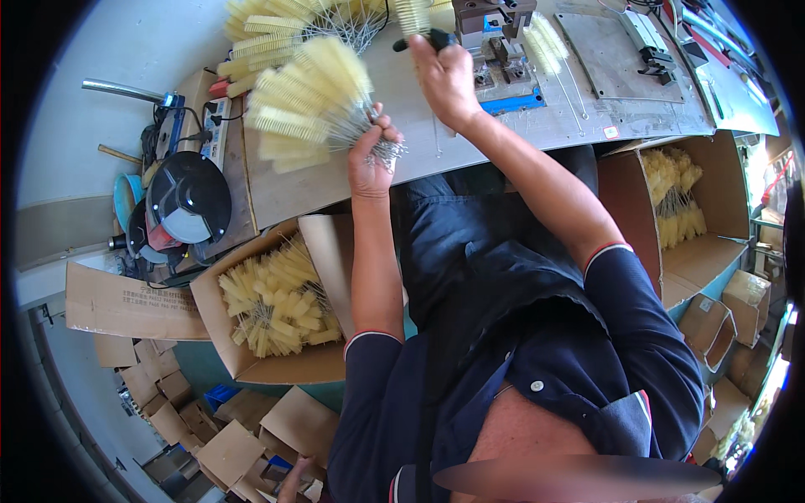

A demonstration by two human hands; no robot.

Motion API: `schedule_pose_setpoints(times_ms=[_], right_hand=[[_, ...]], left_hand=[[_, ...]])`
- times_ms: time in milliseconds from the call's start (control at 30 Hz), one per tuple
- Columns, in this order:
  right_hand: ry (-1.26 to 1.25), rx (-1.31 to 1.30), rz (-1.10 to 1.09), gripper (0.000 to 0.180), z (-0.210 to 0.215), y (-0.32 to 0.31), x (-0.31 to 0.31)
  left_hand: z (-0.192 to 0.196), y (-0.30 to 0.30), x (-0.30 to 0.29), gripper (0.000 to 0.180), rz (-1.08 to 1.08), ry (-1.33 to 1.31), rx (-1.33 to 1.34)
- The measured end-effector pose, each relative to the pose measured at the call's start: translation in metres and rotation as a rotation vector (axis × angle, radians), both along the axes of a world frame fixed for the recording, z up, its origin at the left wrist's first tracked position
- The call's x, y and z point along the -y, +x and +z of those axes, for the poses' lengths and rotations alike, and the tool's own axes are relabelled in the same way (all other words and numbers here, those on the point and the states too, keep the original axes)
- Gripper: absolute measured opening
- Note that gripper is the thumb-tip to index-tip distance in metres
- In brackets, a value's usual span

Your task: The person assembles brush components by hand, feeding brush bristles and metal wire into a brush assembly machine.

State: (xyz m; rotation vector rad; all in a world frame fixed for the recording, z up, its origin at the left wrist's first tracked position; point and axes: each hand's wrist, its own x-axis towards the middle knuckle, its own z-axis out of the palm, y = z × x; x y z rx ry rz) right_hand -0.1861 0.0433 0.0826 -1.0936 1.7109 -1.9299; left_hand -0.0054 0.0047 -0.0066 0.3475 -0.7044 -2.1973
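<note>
My left hand [371,163] is closed round the thin wire stems of a bunch of bottle brushes [314,101]. Their pale yellow bristle heads fan out up and to the left, above the workbench [289,197]. Over the bench, my right hand [447,84] has its fingers drawn together at the base of a single bottle brush [411,15]. A looped wire end shows below that hand; the stem between is hidden. Right at those fingers is a black handle [438,38], beside a brown metal bench machine [507,54]; whether I touch it is unclear.
More brushes [272,33] are piled at the far left of the bench, and a few brushes [547,44] lie right of the machine. Brush-filled cartons stand below, one carton [243,356] left, another [725,197] right. A black round-guarded tool [191,197] sits left. A metal plate [608,59] lies right.
</note>
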Motion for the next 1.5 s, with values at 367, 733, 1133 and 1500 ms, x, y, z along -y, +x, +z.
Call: schedule_pose_setpoints(times_ms=[367,733,1133,1500], right_hand=[[0.218,0.827,0.251,0.034,-0.014,-0.033,-0.103],[0.272,0.941,0.233,0.042,0.019,-0.065,-0.086],[0.286,1.164,0.518,0.028,0.004,-0.056,-0.074],[0.195,0.967,0.489,0.065,-0.027,-0.073,-0.121]], left_hand=[[0.001,-0.001,-0.003,0.048,0.047,0.004,-0.048],[0.005,-0.005,-0.005,0.050,0.026,-0.002,-0.045],[0.005,-0.004,-0.003,0.050,-0.006,0.009,-0.043],[0.006,-0.003,-0.005,0.049,0.006,0.035,-0.021]])
